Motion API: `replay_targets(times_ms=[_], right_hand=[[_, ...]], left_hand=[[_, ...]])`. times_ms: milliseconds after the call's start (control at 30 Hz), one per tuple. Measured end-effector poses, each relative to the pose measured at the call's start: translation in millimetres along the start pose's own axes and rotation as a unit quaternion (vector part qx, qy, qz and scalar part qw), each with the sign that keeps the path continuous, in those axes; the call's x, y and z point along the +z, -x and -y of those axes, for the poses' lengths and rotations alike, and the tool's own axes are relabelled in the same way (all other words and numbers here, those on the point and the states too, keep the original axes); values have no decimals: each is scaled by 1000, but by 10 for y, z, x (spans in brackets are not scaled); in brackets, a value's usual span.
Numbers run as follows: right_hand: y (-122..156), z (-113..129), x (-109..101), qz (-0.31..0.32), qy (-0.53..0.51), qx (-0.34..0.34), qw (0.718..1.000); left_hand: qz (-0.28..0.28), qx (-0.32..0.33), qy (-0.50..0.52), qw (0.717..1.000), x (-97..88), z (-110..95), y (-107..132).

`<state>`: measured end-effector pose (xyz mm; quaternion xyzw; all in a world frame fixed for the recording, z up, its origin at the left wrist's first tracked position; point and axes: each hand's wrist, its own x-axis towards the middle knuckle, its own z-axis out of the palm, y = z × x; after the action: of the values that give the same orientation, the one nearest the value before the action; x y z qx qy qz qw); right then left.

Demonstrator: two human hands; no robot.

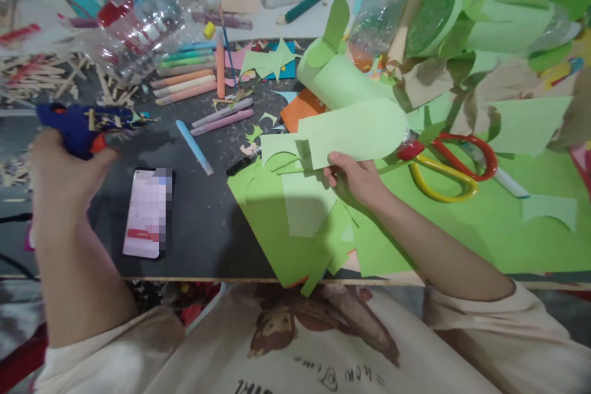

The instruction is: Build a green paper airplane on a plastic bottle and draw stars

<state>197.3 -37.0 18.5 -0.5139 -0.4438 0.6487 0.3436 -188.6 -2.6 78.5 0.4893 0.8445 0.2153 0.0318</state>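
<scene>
My left hand (64, 169), at the table's left side, is closed around the handle of a dark blue glue gun (78, 129). The gun's nozzle points right and has bits of debris on it. Between thumb and fingers, my right hand (357, 180) pinches the lower edge of a light green paper strip (357, 132) with one rounded end. Just behind the strip lies a bottle wrapped in green paper (344, 80), with a rounded green tab (337, 21) standing at its far end. The strip hides part of this bottle.
A phone (145, 215) lies right of my left forearm. Green sheets (263, 228) and scissors with red and yellow handles (443, 181) lie around my right arm. Markers (184, 83), wooden sticks (34, 74), clear plastic bottles (152, 24) and more paper-covered bottles (503, 31) stand farther back.
</scene>
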Motion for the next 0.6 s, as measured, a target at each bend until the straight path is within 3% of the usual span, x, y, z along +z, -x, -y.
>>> replay_targets(times_ms=[100, 233, 300, 400, 500, 533, 600], right_hand=[[-26, -42, 9, -44, -55, 33, 997], [-64, -76, 21, -68, -97, 23, 993], [-74, -79, 26, -83, -96, 19, 992], [-80, -77, 29, -117, -99, 17, 988], [-82, -79, 18, -126, -102, -9, 987], [-83, -81, 12, -125, -102, -20, 987], [-83, -86, 0, -120, -104, -34, 987]], left_hand=[[36, -46, -33, 998, 46, 84, -20], [90, -16, -54, 994, 124, 167, -52], [88, 12, -59, 994, 101, 126, -39], [37, 96, -55, 993, 68, -110, 83], [7, 218, -47, 975, 171, -520, 401], [61, 292, -51, 953, 241, -673, 557], [138, 452, -69, 878, 406, -964, 910]])
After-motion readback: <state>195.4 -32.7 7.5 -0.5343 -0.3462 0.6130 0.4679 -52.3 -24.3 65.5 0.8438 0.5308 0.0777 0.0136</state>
